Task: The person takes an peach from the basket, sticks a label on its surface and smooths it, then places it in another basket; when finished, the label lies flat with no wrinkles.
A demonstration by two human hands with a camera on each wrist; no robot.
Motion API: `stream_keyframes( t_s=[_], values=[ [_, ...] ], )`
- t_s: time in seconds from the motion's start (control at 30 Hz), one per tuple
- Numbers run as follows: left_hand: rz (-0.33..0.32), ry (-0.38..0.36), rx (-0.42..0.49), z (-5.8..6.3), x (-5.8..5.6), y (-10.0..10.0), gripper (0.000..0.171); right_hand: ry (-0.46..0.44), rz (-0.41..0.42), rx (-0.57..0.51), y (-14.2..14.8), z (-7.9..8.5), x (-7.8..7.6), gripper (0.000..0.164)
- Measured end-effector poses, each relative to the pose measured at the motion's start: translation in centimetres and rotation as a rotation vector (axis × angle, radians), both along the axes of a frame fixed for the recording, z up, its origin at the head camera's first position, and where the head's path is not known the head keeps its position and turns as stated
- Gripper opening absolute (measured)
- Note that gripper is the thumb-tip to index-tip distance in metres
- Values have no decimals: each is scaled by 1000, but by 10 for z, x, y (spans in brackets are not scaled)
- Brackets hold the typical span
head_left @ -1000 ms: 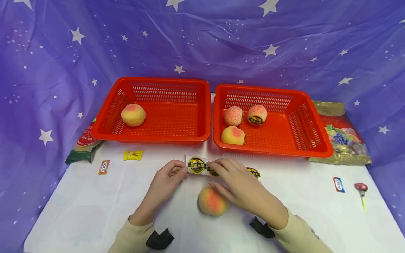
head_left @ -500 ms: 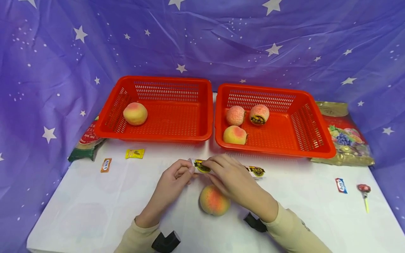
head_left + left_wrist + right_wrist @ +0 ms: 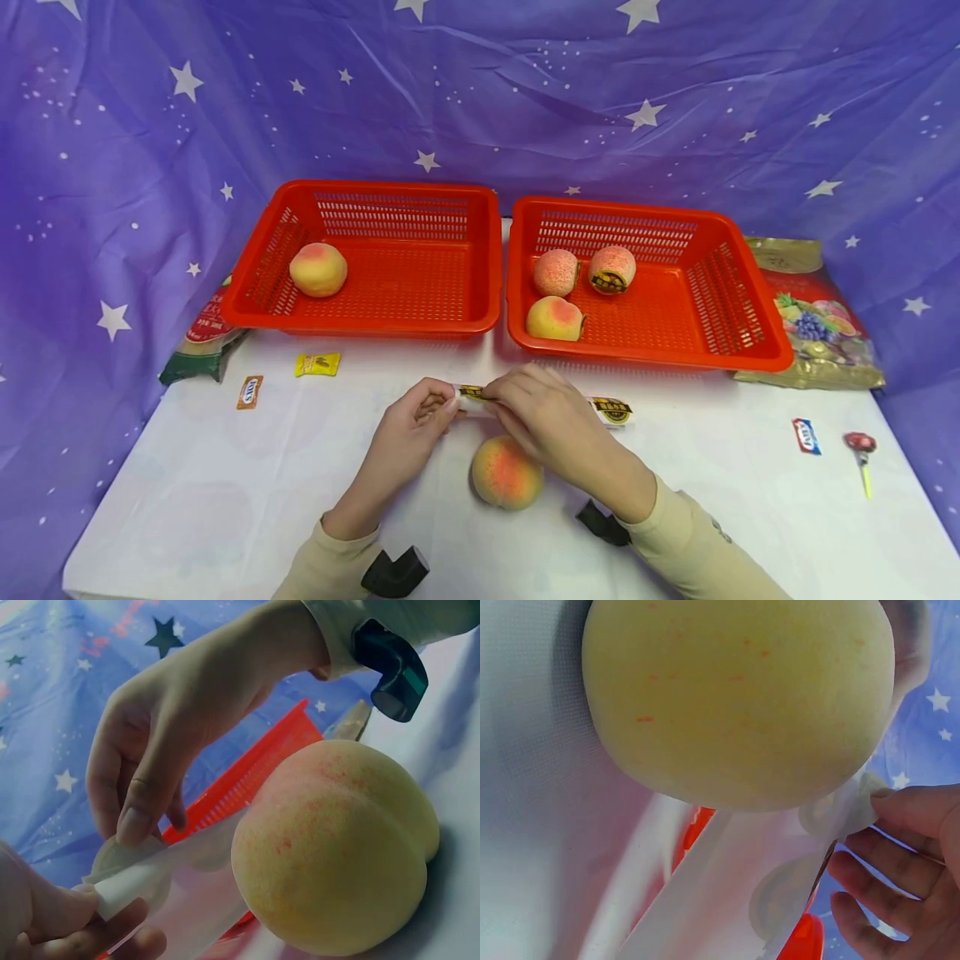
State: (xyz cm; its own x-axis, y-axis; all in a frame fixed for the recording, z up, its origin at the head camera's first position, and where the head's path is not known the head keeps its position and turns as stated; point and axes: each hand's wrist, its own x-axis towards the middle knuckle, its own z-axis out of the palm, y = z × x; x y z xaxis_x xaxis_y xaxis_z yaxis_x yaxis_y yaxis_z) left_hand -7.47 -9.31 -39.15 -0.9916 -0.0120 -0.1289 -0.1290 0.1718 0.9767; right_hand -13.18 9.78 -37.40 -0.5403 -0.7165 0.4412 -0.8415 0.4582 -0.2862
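Observation:
A strip of round black-and-gold fruit stickers (image 3: 612, 412) lies across the middle of the table, partly covered by the right hand. My left hand (image 3: 412, 421) pinches the strip's left end between thumb and curled fingers. Close beside it, my right hand (image 3: 543, 417) pinches the edge of a sticker (image 3: 864, 806), which lifts and bends up off the backing (image 3: 199, 862) in the wrist views. Just below the strip sits a loose yellow-red peach (image 3: 507, 472), beneath the right thumb in the head view and touched by neither hand's grip.
The left red basket (image 3: 390, 327) holds one peach (image 3: 318, 269). Three stickered peaches sit in the right red basket (image 3: 660, 360). Wrapped candies (image 3: 317, 364), a lollipop (image 3: 860, 444) and a fruit-printed bag (image 3: 817, 325) lie around the sides.
My right hand has moved left along the strip toward the left hand and now pinches at the first sticker, whose edge has come up. The strip's left end has tilted; the peach has stayed put.

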Motion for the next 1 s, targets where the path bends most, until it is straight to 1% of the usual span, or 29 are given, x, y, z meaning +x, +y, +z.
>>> stream_keyframes(
  t_s=[0.13,0.23,0.4,0.47,0.57,0.7,0.83,1.0],
  values=[
    [12,23,-54,12,2,2,10,6,-21,-19,-1,1,-2,11],
    [25,27,-100,16,3,3,10,-6,-52,-22,-2,2,-3,10],
    [45,27,-142,17,4,3,9,-38,-93,-31,-1,6,-6,10],
    [55,33,-159,15,4,2,9,-53,-110,-40,-1,6,-7,9],
    [73,40,-185,0,1,-2,9,-67,-131,-55,1,7,-8,9],
    [95,50,-232,-25,-4,-10,7,-71,-153,-66,5,9,-9,10],
    [115,75,-304,-33,-6,-15,6,-72,-166,-89,10,10,-10,10],
    [136,102,-370,-37,-8,-18,7,-69,-172,-111,14,11,-11,9]
  ],
)
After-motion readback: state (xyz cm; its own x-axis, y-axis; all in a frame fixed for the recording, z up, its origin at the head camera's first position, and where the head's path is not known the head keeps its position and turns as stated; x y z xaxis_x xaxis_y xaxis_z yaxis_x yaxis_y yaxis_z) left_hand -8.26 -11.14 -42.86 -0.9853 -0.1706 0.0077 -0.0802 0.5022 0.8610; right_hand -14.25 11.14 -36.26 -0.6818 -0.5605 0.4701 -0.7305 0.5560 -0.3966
